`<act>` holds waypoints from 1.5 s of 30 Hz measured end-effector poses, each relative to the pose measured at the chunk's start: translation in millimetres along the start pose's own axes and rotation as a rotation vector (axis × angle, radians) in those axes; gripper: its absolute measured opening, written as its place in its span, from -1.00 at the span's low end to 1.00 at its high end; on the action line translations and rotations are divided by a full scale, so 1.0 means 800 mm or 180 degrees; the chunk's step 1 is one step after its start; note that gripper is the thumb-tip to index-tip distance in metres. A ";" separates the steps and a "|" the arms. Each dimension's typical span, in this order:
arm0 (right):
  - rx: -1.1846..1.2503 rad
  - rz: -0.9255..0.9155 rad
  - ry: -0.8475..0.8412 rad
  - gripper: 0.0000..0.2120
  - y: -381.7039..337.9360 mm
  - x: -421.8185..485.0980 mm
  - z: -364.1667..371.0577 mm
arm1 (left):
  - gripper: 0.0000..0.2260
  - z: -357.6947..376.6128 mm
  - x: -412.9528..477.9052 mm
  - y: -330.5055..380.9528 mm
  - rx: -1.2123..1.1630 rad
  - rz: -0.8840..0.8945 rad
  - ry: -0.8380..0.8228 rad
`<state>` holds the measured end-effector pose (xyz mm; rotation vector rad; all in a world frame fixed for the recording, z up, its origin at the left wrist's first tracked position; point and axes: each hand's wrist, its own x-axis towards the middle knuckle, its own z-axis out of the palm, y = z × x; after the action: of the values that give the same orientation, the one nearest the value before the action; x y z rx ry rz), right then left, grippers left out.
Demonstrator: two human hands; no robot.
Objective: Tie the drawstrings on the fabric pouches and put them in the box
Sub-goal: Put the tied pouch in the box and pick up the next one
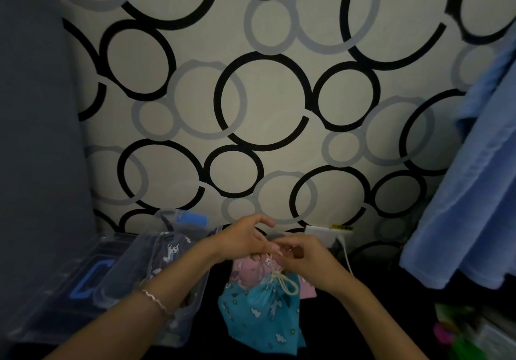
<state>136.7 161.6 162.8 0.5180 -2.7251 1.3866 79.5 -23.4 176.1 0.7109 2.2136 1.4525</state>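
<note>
At far left a clear plastic lid with a blue handle (83, 278) lies beside the clear plastic box (125, 284), which holds a grey printed fabric pouch (164, 250). The left hand (243, 241) has thumb and forefinger spread; I cannot tell whether its grip holds the cord. Below it, on the dark desk (377, 317), a teal printed fabric pouch (259, 315) with a knotted cream drawstring (284, 283) overlaps a pink fabric pouch (243, 269). The right hand (307, 259) has a narrow grip, pinching the drawstring. A blue cloth (469, 206) hangs at right.
</note>
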 end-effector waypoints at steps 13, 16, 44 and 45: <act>0.0486 0.0513 -0.0209 -0.84 -0.007 0.002 0.002 | -0.76 -0.011 -0.003 -0.004 0.0593 0.0318 -0.0082; 0.1071 0.0780 -0.0334 -0.81 -0.003 -0.001 0.000 | -0.86 -0.010 -0.005 0.000 0.0800 0.0467 0.0068; 0.0869 0.0327 0.0611 -0.82 -0.001 0.001 0.001 | -0.83 0.007 -0.003 -0.007 -0.0170 0.0174 0.0061; 0.1047 0.0447 0.0589 -0.81 0.002 0.001 -0.001 | -0.83 0.003 -0.004 -0.008 -0.0117 0.0188 0.0087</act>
<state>135.7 162.9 162.0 0.1979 -2.4407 1.8308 82.1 -25.9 169.1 0.7544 2.1976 1.5363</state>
